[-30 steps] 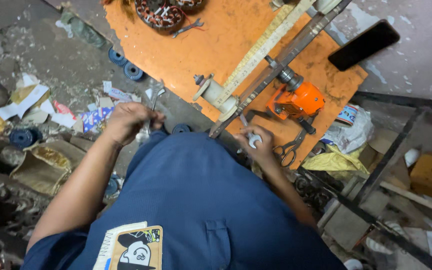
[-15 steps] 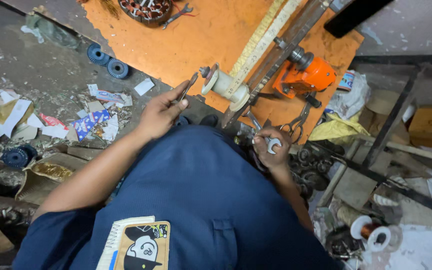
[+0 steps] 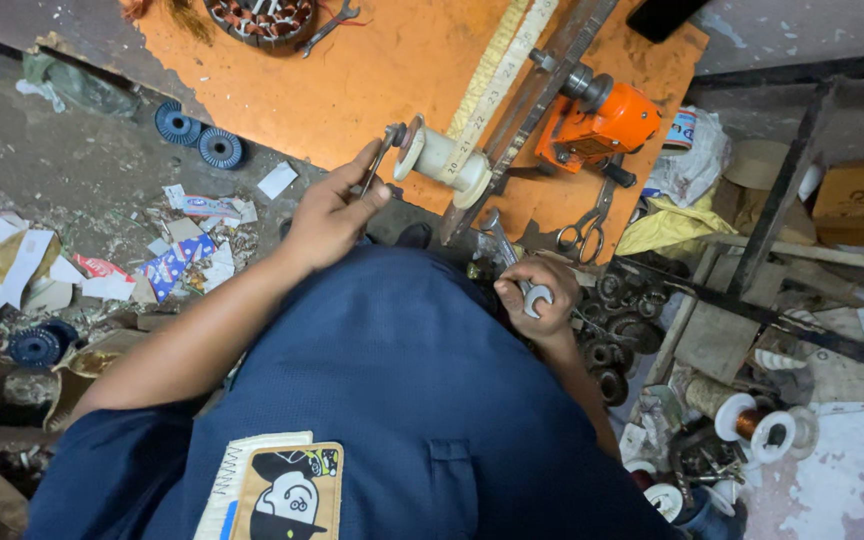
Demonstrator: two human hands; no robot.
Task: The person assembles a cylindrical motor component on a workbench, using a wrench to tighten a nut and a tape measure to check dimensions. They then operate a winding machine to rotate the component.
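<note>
My left hand grips a slim metal wrench whose tip meets the end of a white spool mounted on a metal winding frame over an orange board. My right hand is closed around a second spanner, low near my blue shirt at the board's near edge. An orange hand-crank unit sits just right of the frame. A yellow ruler runs diagonally above the spool.
Scissors lie by the board's near right edge. A wound motor stator and a phone rest at the board's far side. Blue round parts, paper scraps, gears and wire spools litter the floor.
My left hand has risen from the floor debris to the white spool with the wrench. My right hand has stayed low on its spanner. The view has shifted toward the board.
</note>
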